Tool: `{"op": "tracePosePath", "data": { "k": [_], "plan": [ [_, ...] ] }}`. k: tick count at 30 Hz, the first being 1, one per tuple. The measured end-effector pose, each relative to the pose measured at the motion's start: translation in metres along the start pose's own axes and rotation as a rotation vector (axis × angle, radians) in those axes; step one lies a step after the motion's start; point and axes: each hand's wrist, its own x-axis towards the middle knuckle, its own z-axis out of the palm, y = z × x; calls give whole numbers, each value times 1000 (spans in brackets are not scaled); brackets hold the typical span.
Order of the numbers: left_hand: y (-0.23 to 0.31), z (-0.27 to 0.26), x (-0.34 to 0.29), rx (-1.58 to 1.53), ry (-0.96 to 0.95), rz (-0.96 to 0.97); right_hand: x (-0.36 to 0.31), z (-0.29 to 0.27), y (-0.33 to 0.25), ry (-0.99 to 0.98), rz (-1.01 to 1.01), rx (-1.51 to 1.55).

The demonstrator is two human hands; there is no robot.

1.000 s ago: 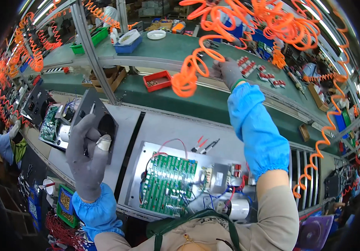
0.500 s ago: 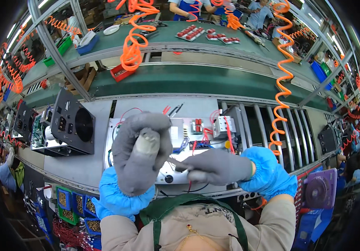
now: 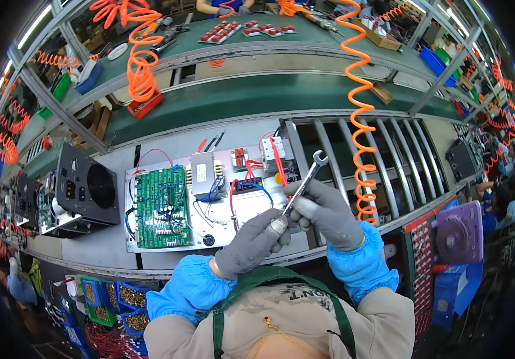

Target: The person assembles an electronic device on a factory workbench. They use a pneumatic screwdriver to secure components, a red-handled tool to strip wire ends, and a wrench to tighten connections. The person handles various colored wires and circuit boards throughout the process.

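Observation:
Both my hands wear grey gloves and meet over the front of an open metal chassis plate (image 3: 218,221). My right hand (image 3: 326,212) is closed around a combination wrench (image 3: 303,184), its open jaw tilted up and to the right. My left hand (image 3: 254,240) pinches the wrench's lower end with thumb and fingers; whether a small part is there too is hidden. On the plate lie a green circuit board (image 3: 160,206), a grey metal-cased transformer (image 3: 207,175), red components (image 3: 240,159) and a white terminal block (image 3: 277,152) with red wires.
A black-panelled unit (image 3: 90,185) stands at left, metal rollers (image 3: 383,164) at right. An orange coiled hose (image 3: 360,119) hangs down near the rollers. Blue bins of small brass-coloured parts (image 3: 133,297) sit lower left, a purple fan (image 3: 459,233) right. Beyond runs a green conveyor (image 3: 233,99).
My left hand has come down from above the board, uncovering it. My right hand has turned upward with the wrench now plainly visible. The whole view has shifted to the right.

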Motion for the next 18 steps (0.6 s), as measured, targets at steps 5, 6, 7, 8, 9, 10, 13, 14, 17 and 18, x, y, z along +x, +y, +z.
{"op": "tracePosePath", "data": {
  "k": [5, 6, 7, 8, 9, 10, 13, 14, 17, 18],
  "plan": [
    [3, 2, 1, 108, 11, -25, -8, 12, 16, 91, -140, -61],
    [2, 1, 1, 123, 10, -24, -9, 10, 23, 118, -198, -93],
    [1, -2, -1, 132, -6, -10, -8, 13, 27, 133, -254, -125],
    [-2, -8, -2, 141, -20, 5, -7, 18, 28, 241, -320, -72],
    [-4, -15, -2, 150, -34, 21, -13, 16, 21, 268, -304, -35],
    [-6, -26, -3, 250, -72, 96, -20, 17, 18, 316, -348, 85],
    [3, -47, -1, 621, -182, 263, -29, 18, 29, 487, -502, 243],
    [12, -51, -2, 676, -237, 246, -35, 20, 31, 501, -430, 171],
    [12, -64, -2, 579, -413, 173, -54, 25, 36, 471, -154, -78],
    [11, -66, -3, 521, -391, 179, -59, 27, 41, 442, -110, -127]
  ]
}}
